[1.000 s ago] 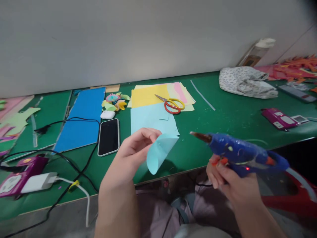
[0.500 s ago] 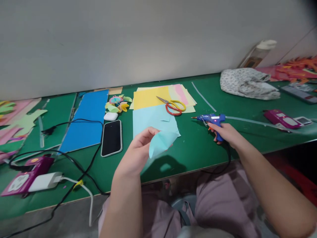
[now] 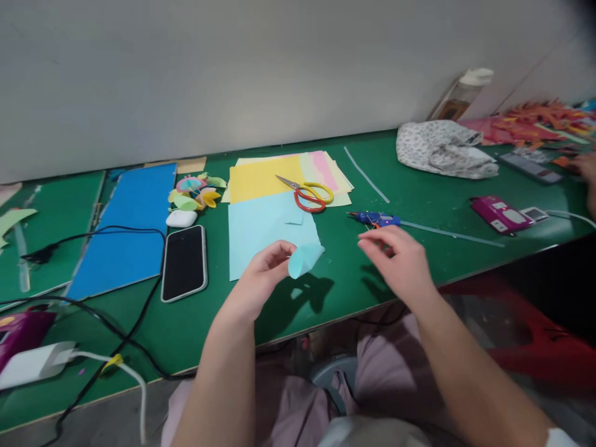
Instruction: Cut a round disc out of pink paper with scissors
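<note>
My left hand [image 3: 265, 270] pinches a small curled piece of light blue paper [image 3: 305, 259] just over the table's front part. My right hand [image 3: 398, 257] is in the air to its right, loosely curled, with nothing visible in it. Right behind that hand lies a blue glue gun [image 3: 375, 218], its tip pointing left and a clear glue stick [image 3: 454, 234] trailing from its back end. The hand hides the gun's handle. Scissors [image 3: 307, 192] with red and yellow handles rest on sheets of light blue paper [image 3: 254, 230] and yellow paper [image 3: 265, 180].
On the left are a phone [image 3: 184, 264], a white case [image 3: 181, 218], paper flowers [image 3: 195, 191], a blue board [image 3: 125, 230] and black cables. A patterned cloth [image 3: 442, 149], a bottle [image 3: 460, 96] and a purple power strip [image 3: 498, 214] stand right. Another person's hand [image 3: 587, 174] shows at the right edge.
My right hand has let go of the glue gun, now lying on the table, and moved left toward the paper piece. The view has turned somewhat to the right.
</note>
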`<state>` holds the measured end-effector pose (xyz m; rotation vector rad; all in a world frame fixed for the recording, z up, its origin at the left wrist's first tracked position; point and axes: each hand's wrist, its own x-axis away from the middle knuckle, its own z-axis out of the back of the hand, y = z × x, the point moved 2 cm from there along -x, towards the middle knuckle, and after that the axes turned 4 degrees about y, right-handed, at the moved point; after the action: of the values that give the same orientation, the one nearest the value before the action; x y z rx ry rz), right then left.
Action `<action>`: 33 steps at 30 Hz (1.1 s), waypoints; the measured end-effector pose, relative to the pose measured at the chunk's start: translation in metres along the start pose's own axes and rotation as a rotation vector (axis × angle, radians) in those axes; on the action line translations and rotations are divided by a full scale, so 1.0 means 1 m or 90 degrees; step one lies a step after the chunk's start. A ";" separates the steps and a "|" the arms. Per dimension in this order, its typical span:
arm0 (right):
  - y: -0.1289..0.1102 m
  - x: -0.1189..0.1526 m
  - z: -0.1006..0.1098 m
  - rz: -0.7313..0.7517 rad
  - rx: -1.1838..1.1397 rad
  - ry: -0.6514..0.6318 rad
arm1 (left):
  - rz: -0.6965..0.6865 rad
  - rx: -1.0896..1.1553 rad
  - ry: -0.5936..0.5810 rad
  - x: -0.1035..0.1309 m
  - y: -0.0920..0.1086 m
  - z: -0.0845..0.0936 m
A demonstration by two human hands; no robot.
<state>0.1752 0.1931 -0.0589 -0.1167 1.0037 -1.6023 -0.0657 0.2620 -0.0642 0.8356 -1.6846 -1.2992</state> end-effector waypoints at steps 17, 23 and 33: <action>-0.045 0.011 -0.027 -0.003 -0.268 -0.014 | -0.338 -0.255 0.211 0.017 0.009 -0.018; -0.031 0.003 -0.034 -0.031 -0.325 -0.043 | -0.366 -0.302 0.350 0.013 0.002 -0.019; 0.007 -0.024 -0.066 0.042 0.150 -0.284 | -0.281 -0.371 0.481 0.008 0.004 -0.003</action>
<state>0.1503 0.2494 -0.0947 -0.2635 0.4678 -1.5310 -0.0661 0.2550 -0.0581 1.1662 -0.5047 -1.4027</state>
